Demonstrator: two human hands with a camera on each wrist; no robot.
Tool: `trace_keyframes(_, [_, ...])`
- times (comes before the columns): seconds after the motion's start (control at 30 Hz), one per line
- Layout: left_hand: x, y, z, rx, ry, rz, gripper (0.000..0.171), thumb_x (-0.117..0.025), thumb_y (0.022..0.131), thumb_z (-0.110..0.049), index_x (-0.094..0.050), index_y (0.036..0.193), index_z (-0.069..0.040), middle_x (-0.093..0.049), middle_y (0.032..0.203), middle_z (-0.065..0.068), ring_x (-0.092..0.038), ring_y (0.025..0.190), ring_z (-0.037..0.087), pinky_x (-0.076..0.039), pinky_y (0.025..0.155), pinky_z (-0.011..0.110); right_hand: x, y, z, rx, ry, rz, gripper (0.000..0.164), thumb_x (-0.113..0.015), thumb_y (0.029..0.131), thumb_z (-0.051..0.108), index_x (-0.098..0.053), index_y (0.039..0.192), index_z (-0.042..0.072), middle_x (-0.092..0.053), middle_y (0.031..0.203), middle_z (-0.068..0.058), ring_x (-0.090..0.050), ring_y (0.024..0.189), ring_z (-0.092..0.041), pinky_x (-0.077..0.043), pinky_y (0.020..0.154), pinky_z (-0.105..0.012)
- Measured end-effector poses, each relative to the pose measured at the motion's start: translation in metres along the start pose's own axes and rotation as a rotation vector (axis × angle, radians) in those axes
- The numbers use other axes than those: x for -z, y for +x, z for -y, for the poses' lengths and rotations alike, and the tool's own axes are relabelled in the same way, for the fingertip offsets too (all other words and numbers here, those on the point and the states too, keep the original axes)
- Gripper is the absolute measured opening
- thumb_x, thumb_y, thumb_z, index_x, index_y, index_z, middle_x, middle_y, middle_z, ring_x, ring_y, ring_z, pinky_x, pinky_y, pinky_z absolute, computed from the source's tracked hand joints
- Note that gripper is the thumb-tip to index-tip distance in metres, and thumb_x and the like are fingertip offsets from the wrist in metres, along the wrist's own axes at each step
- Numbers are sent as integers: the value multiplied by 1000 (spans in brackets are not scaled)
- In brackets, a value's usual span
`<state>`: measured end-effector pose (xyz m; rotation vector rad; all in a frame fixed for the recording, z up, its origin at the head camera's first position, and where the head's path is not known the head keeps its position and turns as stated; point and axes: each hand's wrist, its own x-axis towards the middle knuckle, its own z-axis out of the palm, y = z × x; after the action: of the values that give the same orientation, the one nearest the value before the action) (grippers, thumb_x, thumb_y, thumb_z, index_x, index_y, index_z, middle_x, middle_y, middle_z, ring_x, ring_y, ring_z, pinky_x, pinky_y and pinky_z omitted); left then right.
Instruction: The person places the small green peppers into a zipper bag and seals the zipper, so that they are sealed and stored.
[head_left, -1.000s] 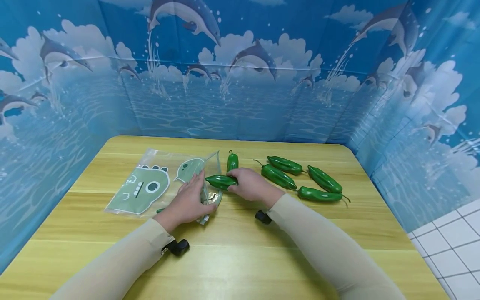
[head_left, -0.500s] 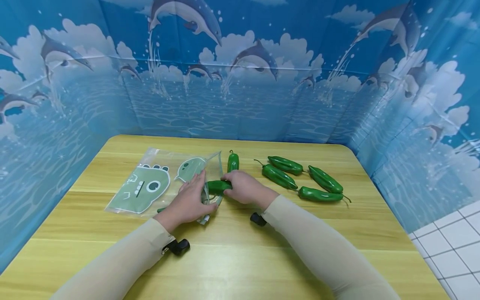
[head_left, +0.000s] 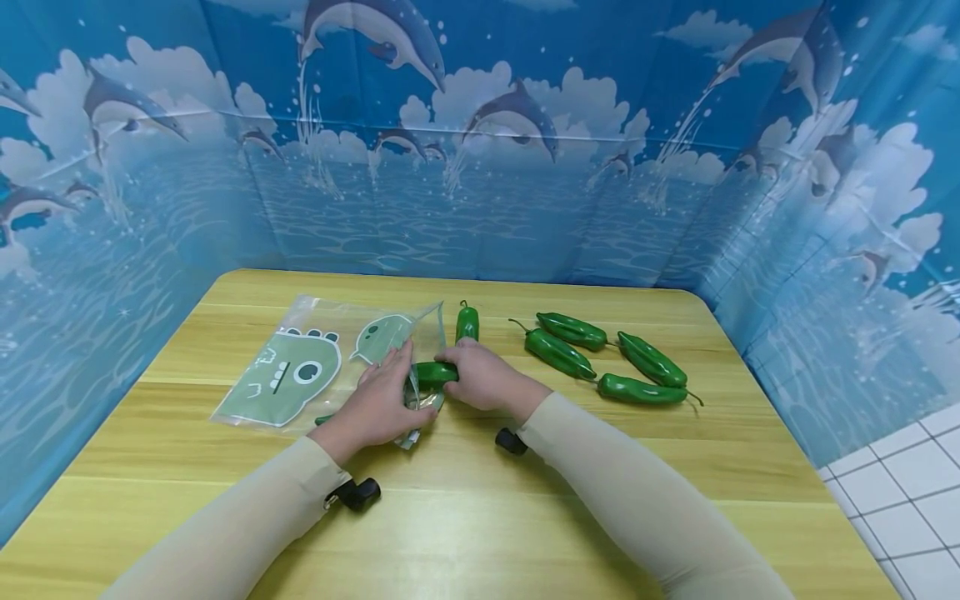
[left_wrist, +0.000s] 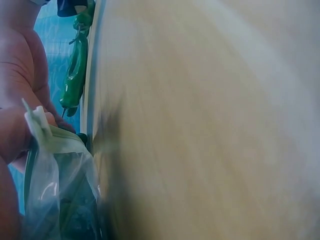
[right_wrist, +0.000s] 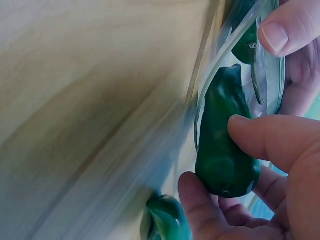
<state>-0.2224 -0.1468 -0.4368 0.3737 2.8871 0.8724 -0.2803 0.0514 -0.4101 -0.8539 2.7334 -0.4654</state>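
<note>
A clear zip bag (head_left: 285, 379) with green cartoon monster prints lies on the table's left half, its mouth facing right. My left hand (head_left: 378, 408) lies over the bag and holds its mouth, thumb and fingers at the rim in the right wrist view. My right hand (head_left: 483, 379) pinches a green chili pepper (right_wrist: 227, 140) by its thick end. The pepper's narrow tip points into the bag's mouth. Inside the bag, another pepper (right_wrist: 245, 47) shows its stem, partly covered by the left thumb.
One loose pepper (head_left: 467, 321) lies just beyond my right hand. Several more, including a pepper (head_left: 641, 389) nearest the front, lie to the right on the wooden table (head_left: 480, 517). A blue dolphin curtain (head_left: 480, 208) hangs behind the table.
My right hand has moved left with the pepper, bringing its tip into the bag's mouth. The left hand and the bag have stayed nearly still.
</note>
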Motion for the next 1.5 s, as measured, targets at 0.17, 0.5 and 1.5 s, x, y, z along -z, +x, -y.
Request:
trace_keyframes(0.17, [0,0,0,-1,-5,-7,118,-77,89,-51,-5,170,-4,-15,177,15,-13,165,36,-11,132,61,-2,1,3,-7,18,-17,52,-72,100,17,-58,149,8,-60,140,-15,-61,127,-27,-52,113,-42])
trace_keyframes(0.5, [1,-1,-1,-1,-1,-9,118,-77,88,-50,-5,170,-4,-16,176,16,-14,164,37,-11,133,61,-5,2,6,-6,26,-36,49,-70,102,15,-58,148,7,-63,144,-12,-61,131,-26,-51,114,-42])
trace_keyframes(1.5, [2,-1,-3,-1,-9,1,119,-77,88,-49,-4,169,-4,-14,177,15,-14,164,36,-9,133,61,-15,8,8,-23,127,-27,47,-69,102,13,-58,148,9,-68,139,-9,-68,120,-22,-57,104,-40])
